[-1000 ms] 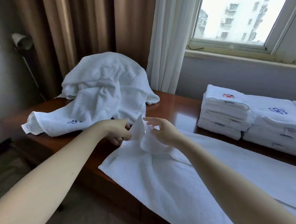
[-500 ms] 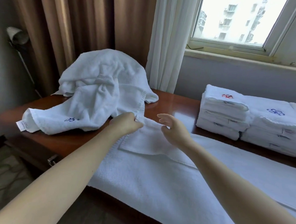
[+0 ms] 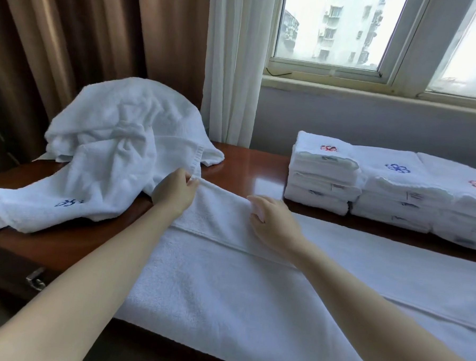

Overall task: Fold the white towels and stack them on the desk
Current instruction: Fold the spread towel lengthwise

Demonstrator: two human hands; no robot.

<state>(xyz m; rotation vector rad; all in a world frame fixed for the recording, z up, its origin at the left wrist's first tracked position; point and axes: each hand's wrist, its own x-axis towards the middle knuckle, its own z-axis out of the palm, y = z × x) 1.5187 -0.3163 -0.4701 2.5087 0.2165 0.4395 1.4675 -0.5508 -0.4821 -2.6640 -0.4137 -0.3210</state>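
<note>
Since a second ago the bunched-up corner has been drawn out flat, and both hands have moved to the far edge of the spread towel (image 3: 225,290). My left hand (image 3: 175,194) pinches the far-left corner, right against the rumpled towel pile (image 3: 117,152). My right hand (image 3: 273,222) curls its fingers over the same edge further along. The towel lies flat across the worktop (image 3: 257,167), its near edge at the front. Bare wood lies open between the far edge and the folded stacks (image 3: 325,174) at the right.
</note>
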